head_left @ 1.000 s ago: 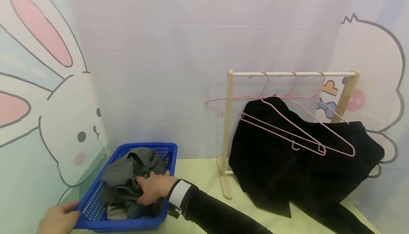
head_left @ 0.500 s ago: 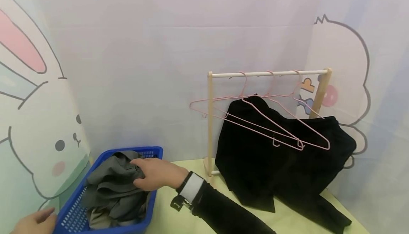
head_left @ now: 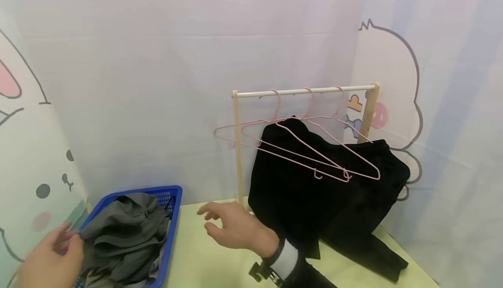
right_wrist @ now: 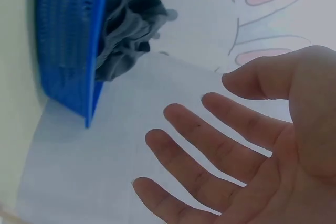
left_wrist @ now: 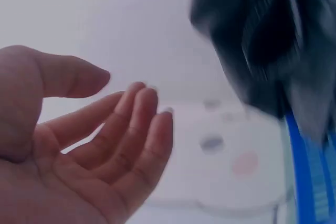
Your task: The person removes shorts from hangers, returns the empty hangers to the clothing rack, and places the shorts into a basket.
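Observation:
My left hand [head_left: 51,259] is at the left side of a blue plastic basket [head_left: 171,235], overlapping its edge in the head view. In the left wrist view its fingers [left_wrist: 149,156] are loosely bent with nothing between them. Grey clothing [head_left: 129,231] is bunched up in the basket, and a beige piece [head_left: 98,279] shows beneath it at the front. To the right of the basket, my right hand [head_left: 239,231] is over the yellow-green table, with its fingers spread and holding nothing in the right wrist view.
A small wooden rack [head_left: 238,157] with a white rail [head_left: 291,91] stands at right. Pink hangers [head_left: 298,137] hang from it. Black trousers [head_left: 314,183] are draped behind the hangers, one leg lying on the table [head_left: 208,253]. Printed curtains [head_left: 157,82] close off the back and sides.
My right hand has come off the grey clothing and moved right, out of the basket. My left hand has let go of the basket's rim. The head view has turned right.

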### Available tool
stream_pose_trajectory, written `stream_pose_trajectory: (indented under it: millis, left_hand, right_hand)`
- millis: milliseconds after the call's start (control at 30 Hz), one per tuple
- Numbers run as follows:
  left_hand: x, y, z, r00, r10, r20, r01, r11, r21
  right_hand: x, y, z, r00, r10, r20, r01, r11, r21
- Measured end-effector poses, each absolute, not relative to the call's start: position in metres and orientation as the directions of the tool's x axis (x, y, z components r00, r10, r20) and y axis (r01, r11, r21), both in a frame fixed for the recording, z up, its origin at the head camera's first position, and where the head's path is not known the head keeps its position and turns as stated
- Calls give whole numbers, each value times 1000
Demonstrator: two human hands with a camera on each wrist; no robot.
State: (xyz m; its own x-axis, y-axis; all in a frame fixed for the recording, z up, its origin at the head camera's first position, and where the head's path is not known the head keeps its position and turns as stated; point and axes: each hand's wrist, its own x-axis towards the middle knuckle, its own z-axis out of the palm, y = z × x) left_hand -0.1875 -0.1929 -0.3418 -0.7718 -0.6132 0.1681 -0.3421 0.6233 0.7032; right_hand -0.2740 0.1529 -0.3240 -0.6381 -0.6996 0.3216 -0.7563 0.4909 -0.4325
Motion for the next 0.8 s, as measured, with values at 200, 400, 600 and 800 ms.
stream_pose_trajectory:
  millis: [200,400,600,800]
  left_hand:
    - [-203,-117,-327,-867,-373,331,-41,715,698]
    - [-220,-43,-317,-963,-145,226,86,631,771]
    - [-244,3,-321,-956,-57,288,211,549,809]
    - [-274,34,-334,-920,-51,389,306,528,792]
  right_hand:
    - [-267,208,-347,-734,-610,298,-665,558,-496]
    - [-263,267,-353,-780,-505,370,-625,585,-518]
    - [-257,336,-325,-757,-292,584,-610,636,-473]
    - [-261,409,-271,-601,12,799,-480,794,-373]
